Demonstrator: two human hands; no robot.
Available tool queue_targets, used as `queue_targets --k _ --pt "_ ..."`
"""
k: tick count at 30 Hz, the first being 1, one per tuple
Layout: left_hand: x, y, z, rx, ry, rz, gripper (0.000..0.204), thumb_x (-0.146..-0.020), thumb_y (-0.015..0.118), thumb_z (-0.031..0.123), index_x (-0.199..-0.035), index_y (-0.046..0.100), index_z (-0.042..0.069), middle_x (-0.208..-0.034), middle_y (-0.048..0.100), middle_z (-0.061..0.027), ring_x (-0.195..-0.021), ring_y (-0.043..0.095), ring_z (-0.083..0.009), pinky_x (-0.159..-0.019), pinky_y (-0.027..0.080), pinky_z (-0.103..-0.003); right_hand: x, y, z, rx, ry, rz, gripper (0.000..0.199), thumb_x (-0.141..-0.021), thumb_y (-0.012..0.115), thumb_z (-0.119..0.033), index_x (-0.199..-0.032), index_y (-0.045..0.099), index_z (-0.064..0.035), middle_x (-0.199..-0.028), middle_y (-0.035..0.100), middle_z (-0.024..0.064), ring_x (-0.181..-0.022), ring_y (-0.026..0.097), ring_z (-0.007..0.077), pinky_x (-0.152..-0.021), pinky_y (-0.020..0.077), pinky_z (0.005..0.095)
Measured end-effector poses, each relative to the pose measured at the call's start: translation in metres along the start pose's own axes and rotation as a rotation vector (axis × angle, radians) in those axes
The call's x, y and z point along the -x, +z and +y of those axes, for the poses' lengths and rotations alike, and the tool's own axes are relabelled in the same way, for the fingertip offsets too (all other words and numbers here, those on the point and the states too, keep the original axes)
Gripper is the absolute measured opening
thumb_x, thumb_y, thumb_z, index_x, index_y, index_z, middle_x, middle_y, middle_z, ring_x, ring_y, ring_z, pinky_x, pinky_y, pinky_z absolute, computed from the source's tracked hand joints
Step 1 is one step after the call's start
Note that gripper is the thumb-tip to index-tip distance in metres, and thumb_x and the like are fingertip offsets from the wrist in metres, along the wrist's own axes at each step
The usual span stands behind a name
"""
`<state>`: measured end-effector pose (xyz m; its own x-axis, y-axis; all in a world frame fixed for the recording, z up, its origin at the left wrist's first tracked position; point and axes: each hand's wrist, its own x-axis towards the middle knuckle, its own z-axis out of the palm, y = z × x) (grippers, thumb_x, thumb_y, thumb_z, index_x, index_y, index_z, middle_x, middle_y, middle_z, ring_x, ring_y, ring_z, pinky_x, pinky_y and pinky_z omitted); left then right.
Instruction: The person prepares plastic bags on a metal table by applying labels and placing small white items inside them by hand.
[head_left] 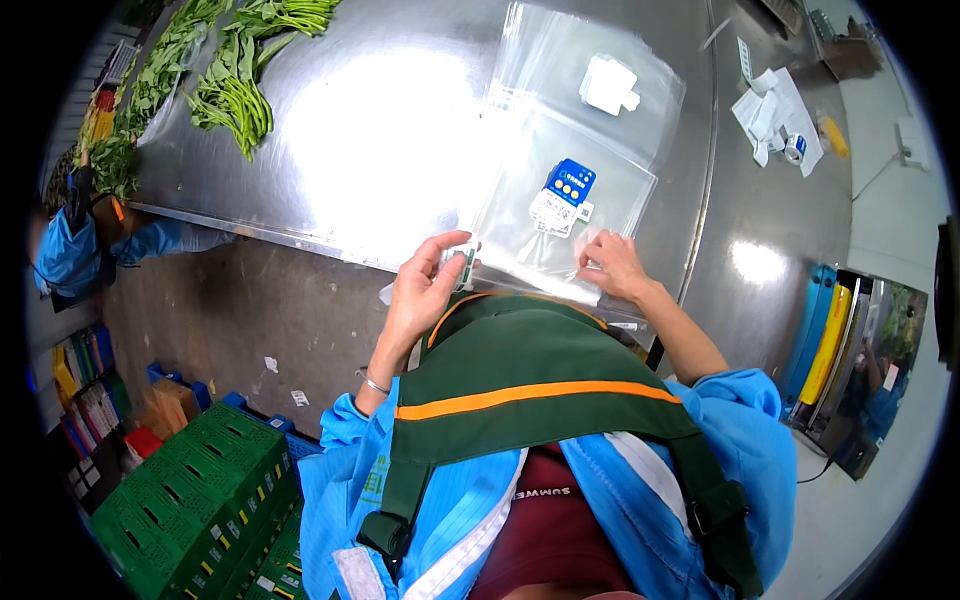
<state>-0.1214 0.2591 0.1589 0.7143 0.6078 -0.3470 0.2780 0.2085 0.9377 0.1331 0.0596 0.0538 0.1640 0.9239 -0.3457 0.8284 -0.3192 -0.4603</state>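
Clear plastic bags [520, 190] lie in a flat stack on the steel table in front of me. Blue-and-white labels [567, 190] show on the near part of the stack, and a pile of white labels [608, 84] rests on the far part. At the near left corner, my left hand [422, 285] is closed, with a small white-and-green label [466, 265] between thumb and fingers. My right hand [617, 268] is at the near right edge of the bags, its curled fingertips pinching the plastic.
Leafy green vegetables [235, 95] lie on the steel table [400, 60] at the far left. Papers and a label roll [785, 120] sit at the far right. Another person's blue sleeve [70, 250] shows at the left edge. Green crates [195, 490] stand on the floor at lower left.
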Motion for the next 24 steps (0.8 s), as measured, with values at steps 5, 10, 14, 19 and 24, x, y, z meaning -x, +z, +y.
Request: queue_targets --k 5,10,14,19,24 --pt "0.000 0.009 0.001 0.151 -0.054 -0.020 0.020 -0.093 0.050 0.011 -0.107 0.053 -0.004 -0.093 0.065 -0.0132 -0.086 0.064 -0.0162 -0.074 0.050 -0.026 -0.032 -0.027 0.035 -0.667 0.321 -0.200 0.016 -0.083 0.059 -0.019 -0.091 0.070 -0.0112 -0.090 0.067 0.0039 -0.081 0.060 0.0157 -0.073 0.0474 0.0293" --pt "0.004 0.012 0.007 -0.283 -0.026 0.134 0.021 -0.087 0.062 0.019 -0.084 0.060 -0.002 -0.063 0.060 -0.0064 -0.055 0.051 -0.0081 -0.051 0.043 -0.026 -0.045 -0.112 0.063 -0.526 0.646 1.188 0.027 -0.084 0.062 -0.020 -0.104 0.062 -0.0016 -0.102 0.060 0.0083 -0.093 0.055 0.0173 -0.083 0.0426 0.0316" --pt "-0.001 0.018 -0.003 -0.493 0.013 0.161 0.030 -0.079 0.071 0.024 -0.071 0.057 -0.001 -0.053 0.050 -0.0096 -0.046 0.039 -0.0102 -0.044 0.035 -0.028 -0.039 -0.111 -0.045 -0.441 0.231 1.045 0.033 -0.080 0.066 -0.017 -0.106 0.055 0.0005 -0.111 0.051 0.0117 -0.098 0.051 0.0216 -0.088 0.0400 0.0362" --pt "-0.008 0.026 0.009 -0.604 0.177 -0.030 0.031 -0.076 0.072 0.026 -0.074 0.057 -0.001 -0.056 0.051 -0.0178 -0.045 0.044 -0.0280 -0.045 0.038 -0.035 -0.038 -0.056 -0.119 -1.127 0.230 0.239 0.019 -0.081 0.067 -0.016 -0.095 0.065 -0.0034 -0.083 0.064 -0.0004 -0.078 0.053 0.0084 -0.074 0.0423 0.0237" --pt "-0.007 0.016 -0.003 -0.544 0.023 -0.038 0.026 -0.078 0.071 0.024 -0.085 0.062 0.000 -0.054 0.050 -0.0078 -0.047 0.040 -0.0130 -0.045 0.035 -0.029 -0.061 -0.014 -0.013 -1.319 0.763 0.712 0.020 -0.079 0.068 -0.012 -0.095 0.063 -0.0009 -0.077 0.063 0.0009 -0.065 0.053 0.0103 -0.061 0.0440 0.0261"
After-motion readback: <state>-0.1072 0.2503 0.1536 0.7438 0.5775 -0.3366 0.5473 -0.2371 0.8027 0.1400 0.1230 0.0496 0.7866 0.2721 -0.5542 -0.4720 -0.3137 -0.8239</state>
